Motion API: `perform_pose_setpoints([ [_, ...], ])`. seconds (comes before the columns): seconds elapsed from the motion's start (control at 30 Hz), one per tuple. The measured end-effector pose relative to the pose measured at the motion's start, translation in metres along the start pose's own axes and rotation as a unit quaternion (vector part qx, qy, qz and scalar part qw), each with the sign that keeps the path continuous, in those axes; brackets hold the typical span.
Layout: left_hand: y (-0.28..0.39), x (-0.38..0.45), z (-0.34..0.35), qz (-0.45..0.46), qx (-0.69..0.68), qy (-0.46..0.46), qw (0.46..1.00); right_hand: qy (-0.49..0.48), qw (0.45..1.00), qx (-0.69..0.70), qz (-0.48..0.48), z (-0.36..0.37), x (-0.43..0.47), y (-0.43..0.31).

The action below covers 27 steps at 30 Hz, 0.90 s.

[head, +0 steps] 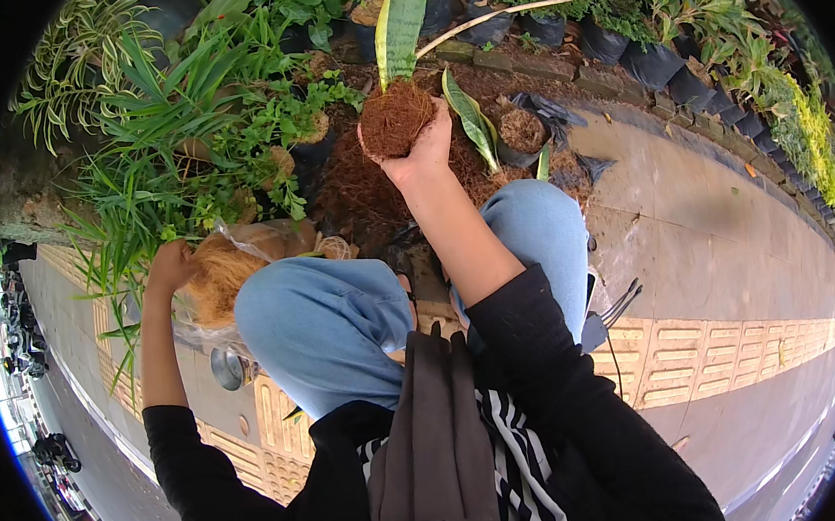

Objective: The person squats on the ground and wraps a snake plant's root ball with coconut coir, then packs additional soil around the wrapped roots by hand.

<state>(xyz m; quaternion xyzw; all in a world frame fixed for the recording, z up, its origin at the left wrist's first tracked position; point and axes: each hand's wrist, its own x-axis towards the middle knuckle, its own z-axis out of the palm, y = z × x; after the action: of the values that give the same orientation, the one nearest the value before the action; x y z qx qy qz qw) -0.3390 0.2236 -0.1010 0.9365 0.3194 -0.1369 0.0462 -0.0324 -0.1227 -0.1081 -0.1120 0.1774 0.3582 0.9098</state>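
Observation:
My right hand [425, 140] is closed around a brown root ball [395, 120], from which a snake plant leaf [405, 25] with yellow edges rises. My left hand [172, 267] rests at a bundle of tan coconut fibre [219, 278] in a clear plastic bag [242, 238]; its fingers are curled, apparently on the fibre. Below my right hand lies a heap of dark brown fibrous matter [358, 185]. A smaller snake plant leaf [472, 122] lies to its right, beside a round root ball [522, 131] in an opened black plastic bag.
Leafy plants [160, 111] crowd the left. Black planting bags [654, 66] line a brick edging [597, 82] along the top and right. A metal bowl [230, 368] stands beside my left knee. A grey device with cables [594, 331] is by my right knee, over tactile paving [693, 357].

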Motion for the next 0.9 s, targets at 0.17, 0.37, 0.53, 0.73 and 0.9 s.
perform_pose_setpoints([
  [0.17, -0.024, 0.003, 0.012, 0.073, -0.043, -0.077, 0.993, -0.005, 1.000, 0.007, 0.003, 0.001, 0.003, 0.000],
  [0.37, -0.025, -0.008, 0.017, -0.017, -0.164, 0.058, 0.985, -0.028, 0.999, 0.017, 0.006, 0.001, 0.009, -0.002],
  [0.53, 0.000, -0.031, 0.039, -0.054, 0.075, 0.012, 0.996, -0.012, 1.000, 0.014, 0.002, 0.000, 0.011, -0.002],
  [0.73, 0.003, -0.029, 0.041, -0.040, 0.177, 0.130, 0.975, -0.020, 1.000, 0.002, 0.000, -0.001, 0.012, -0.003],
  [0.9, -0.013, -0.011, 0.028, -0.093, -0.149, 0.063, 0.982, 0.005, 1.000, -0.022, -0.013, 0.000, 0.011, -0.003],
])
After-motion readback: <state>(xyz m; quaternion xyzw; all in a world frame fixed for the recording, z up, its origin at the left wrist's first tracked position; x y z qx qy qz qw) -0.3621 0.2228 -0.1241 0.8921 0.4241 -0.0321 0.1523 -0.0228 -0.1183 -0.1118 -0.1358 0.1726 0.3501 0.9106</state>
